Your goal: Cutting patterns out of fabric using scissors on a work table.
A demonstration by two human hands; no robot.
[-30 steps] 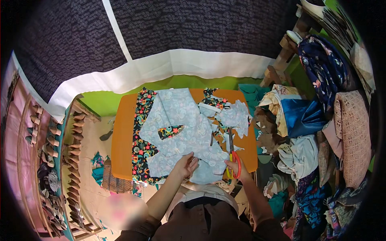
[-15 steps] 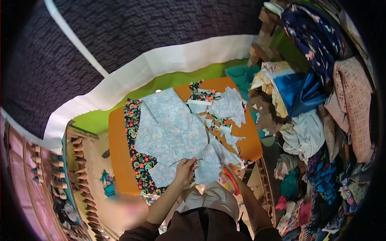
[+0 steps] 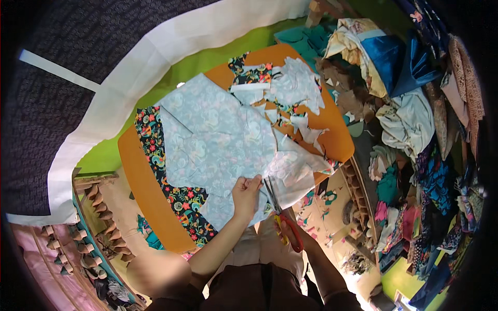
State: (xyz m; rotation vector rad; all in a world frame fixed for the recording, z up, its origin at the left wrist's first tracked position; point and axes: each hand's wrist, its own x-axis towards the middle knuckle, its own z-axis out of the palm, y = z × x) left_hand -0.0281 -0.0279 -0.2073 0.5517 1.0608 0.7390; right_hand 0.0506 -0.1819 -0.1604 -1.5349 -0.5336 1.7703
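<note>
My left hand (image 3: 246, 196) pinches the edge of a floral fabric (image 3: 212, 140), which lies with its pale grey-blue reverse side up. Its black side with bright flowers, or another layer of it, shows along the left. In my right hand (image 3: 303, 239) is a pair of scissors (image 3: 294, 234) with red and yellow handles. The blades point up and away, right beside my left fingertips at the fabric's near edge. A loose pale flap (image 3: 296, 168) spreads to the right of the blades. All this cloth rests on an orange table (image 3: 141, 192), partly hanging over its near side.
Fabric scraps (image 3: 295, 85) lie at the table's far right. Heaps of clothes and cloth (image 3: 407, 122) crowd the right side. Shelves of wooden shoe-like forms (image 3: 85, 243) stand at the left. A dark sheet with a white border (image 3: 155, 46) hangs beyond the table. A blurred round patch (image 3: 158, 272) covers the lower left.
The view has turned and shifted, so the table sits higher. The scissor blades have come beside my left fingers, and the flap right of them now lies spread out.
</note>
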